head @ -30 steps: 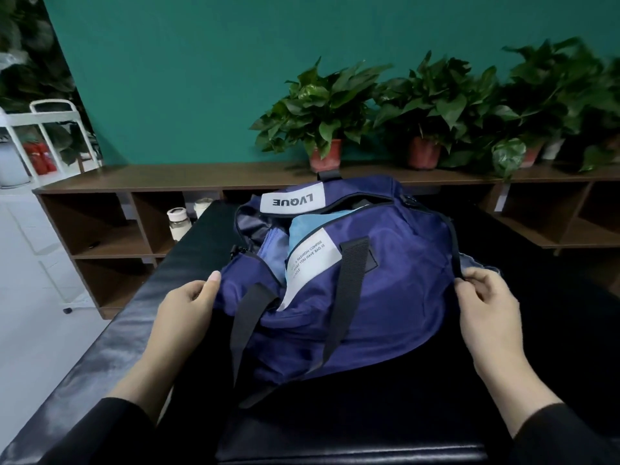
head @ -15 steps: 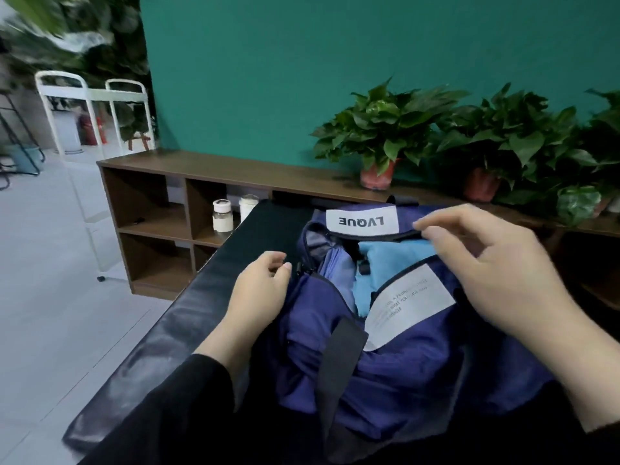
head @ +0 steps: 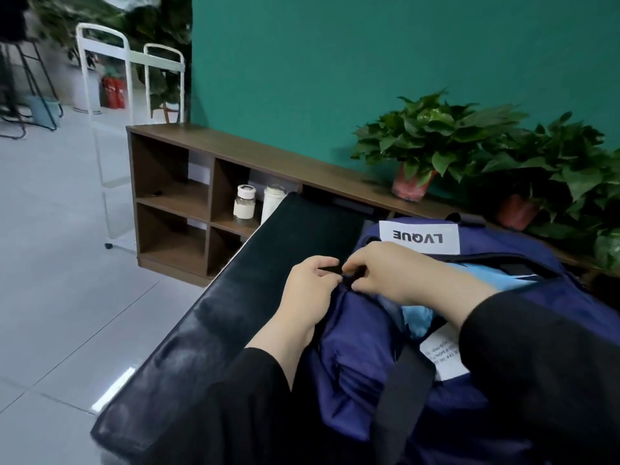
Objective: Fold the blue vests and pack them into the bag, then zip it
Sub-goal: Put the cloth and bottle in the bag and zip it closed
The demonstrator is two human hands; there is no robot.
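A black desk (head: 268, 297) with a soft, shiny top carries a dark blue bag (head: 385, 380). The bag lies on the right part of the desk, and its top is open. The left part of the desk shows its bare black top. Behind the desk stands a brown wooden shelf (head: 268, 159). Two potted plants (head: 432, 135) stand on top of the shelf. Two small white jars (head: 244, 203) stand inside one of its boxes.

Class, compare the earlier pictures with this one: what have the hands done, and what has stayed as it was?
The right hand crossed from the bag's right end to its left end, meeting the left hand; both now pinch a black tab. The bag remains unzipped, vest showing.
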